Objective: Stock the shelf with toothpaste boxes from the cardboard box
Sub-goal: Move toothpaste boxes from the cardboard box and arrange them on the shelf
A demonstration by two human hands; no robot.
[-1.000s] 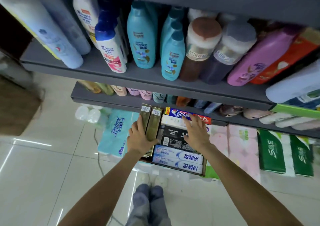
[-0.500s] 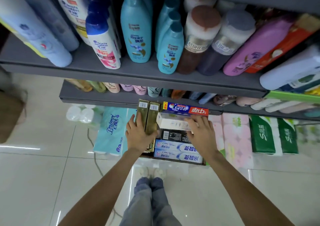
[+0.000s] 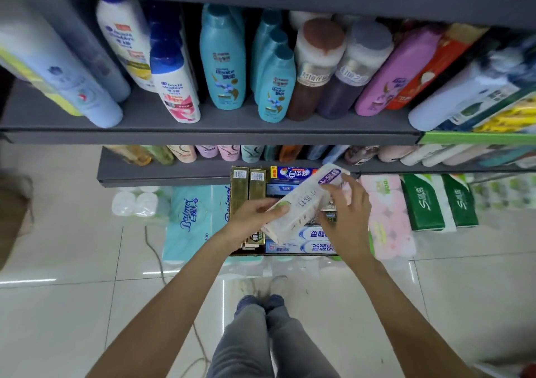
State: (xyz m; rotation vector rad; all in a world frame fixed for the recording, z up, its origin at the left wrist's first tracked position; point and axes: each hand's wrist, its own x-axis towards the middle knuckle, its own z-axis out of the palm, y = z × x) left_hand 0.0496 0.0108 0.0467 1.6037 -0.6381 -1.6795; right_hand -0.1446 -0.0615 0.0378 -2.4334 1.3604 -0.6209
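Since 0.5 s ago: white toothpaste box (image 3: 304,203) lifted out of the pile, now up off the other boxes and tilted, far end w/ purple label toward the shelf, near end toward the person. Left hand (image 3: 255,218) moved off the gold boxes (image 3: 249,186) onto the near end of the white box. View shifted a bit lower too.

Left hand: fingers curled round the box's near left edge, thumb on top, gripping. Right hand (image 3: 345,218): fingers bent over the right side of the same box near its far end, fingertips (image 3: 333,187) on the purple label; thumb hidden, so full wrap cannot be told. Both hands holding one box.

White box held above the cardboard box (image 3: 249,251), which sits on floor stock under the lowest shelf (image 3: 162,174). Inside: two gold boxes standing at left, blue-white toothpaste boxes (image 3: 301,245) lying flat at the near side, a blue-red one (image 3: 293,173) at the far side, dark ones between, partly covered by the held box.

Around: upper shelf (image 3: 203,134) w/ shampoo bottles (image 3: 223,64), smaller bottles on the lower shelf. Tissue packs either side of the cardboard box: blue pack (image 3: 194,218) left, pink pack (image 3: 388,218) right, green packs (image 3: 429,201) farther right. Tiled floor (image 3: 72,305), person's legs and shoes below.
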